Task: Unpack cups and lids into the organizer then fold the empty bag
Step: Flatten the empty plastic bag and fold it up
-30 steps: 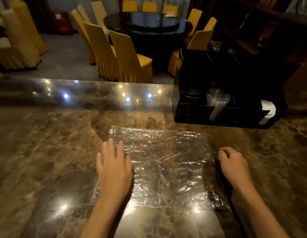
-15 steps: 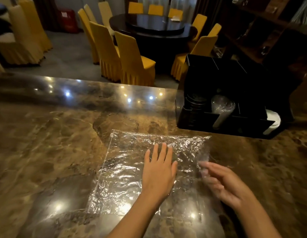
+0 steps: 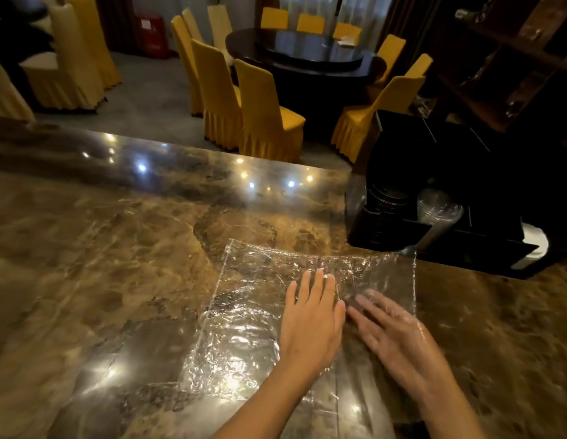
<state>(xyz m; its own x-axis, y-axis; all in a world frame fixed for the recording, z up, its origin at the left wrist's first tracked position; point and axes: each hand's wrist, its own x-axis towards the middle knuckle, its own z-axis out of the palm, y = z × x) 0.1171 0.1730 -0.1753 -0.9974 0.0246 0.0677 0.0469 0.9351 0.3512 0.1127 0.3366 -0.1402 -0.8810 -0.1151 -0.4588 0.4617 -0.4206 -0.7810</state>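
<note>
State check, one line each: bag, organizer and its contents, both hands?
plastic bag: empty, lying flat on the counter, crinkled, not folded small yet
organizer: upright, loaded
dark lids: stacked in left slot
clear cups: in middle slot
left hand: flat, pressing bag
right hand: fingers straight on bag, blurred

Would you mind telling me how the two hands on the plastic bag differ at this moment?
The left hand lies sharp and flat, fingers together, near the middle of the clear plastic bag; the right hand is motion-blurred, with fingers spread, toward the bag's right side. The left fingers point straight ahead; the right ones angle inward toward the left hand. Both are open, palms down, on the bag.
</note>
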